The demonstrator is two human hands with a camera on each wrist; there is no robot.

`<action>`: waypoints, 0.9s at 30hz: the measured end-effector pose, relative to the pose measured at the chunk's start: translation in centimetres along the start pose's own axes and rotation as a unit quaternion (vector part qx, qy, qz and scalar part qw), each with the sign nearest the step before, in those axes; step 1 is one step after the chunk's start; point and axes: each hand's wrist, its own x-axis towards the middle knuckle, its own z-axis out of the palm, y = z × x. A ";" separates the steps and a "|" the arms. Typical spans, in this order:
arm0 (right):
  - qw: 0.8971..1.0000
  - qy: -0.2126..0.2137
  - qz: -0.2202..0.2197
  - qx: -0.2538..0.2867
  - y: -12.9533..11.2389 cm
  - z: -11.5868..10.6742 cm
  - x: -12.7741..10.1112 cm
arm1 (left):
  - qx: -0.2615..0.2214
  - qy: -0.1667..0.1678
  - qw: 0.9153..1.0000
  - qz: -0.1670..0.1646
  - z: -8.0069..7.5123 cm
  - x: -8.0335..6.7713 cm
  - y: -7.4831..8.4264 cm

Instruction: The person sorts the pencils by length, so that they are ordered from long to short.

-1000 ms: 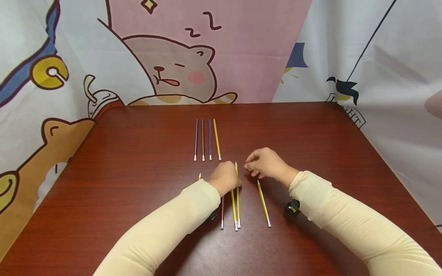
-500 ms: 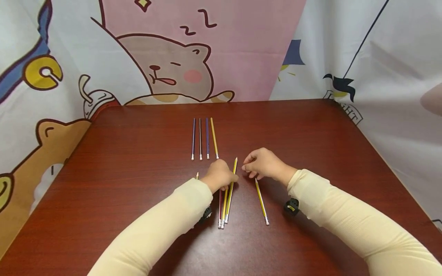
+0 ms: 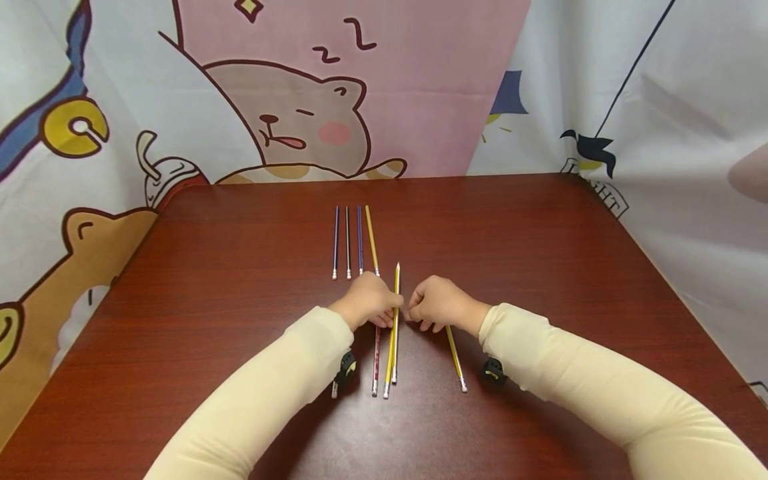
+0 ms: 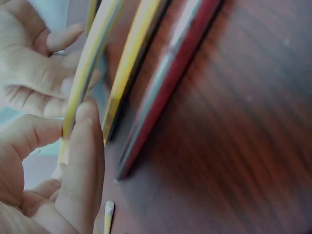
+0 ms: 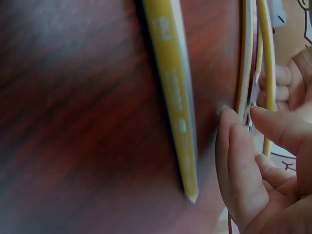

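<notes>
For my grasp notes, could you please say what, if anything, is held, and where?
The left hand pinches a yellow pencil by its shaft, nearer the tip than the eraser; the right hand holds nothing.

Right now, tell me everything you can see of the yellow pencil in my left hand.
The yellow pencil looks wooden, with a paler lengthwise stripe, a sharpened tip and a silvery rear end. Your left hand pinches it partway along, its tip pointing away from you. Its rear end is close beside another yellow pencil; whether they touch, I can't tell. Your right hand is near but apart.
</notes>
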 end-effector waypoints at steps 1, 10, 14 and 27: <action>1.000 0.000 0.000 -0.003 -0.1 0.2 0.0 | -0.012 -0.004 1.000 -0.001 -0.1 0.0 0.0; 0.999 0.011 0.002 -0.037 -1.0 1.3 0.4 | -0.040 0.005 0.999 0.008 -1.0 -0.1 -0.8; 0.998 0.023 -0.005 -0.065 -1.3 1.7 0.7 | -0.036 0.012 0.999 0.000 -1.3 0.0 -1.1; 0.997 0.026 0.014 -0.065 -1.9 1.5 1.1 | -0.015 0.022 1.000 0.000 -2.2 -0.1 -1.2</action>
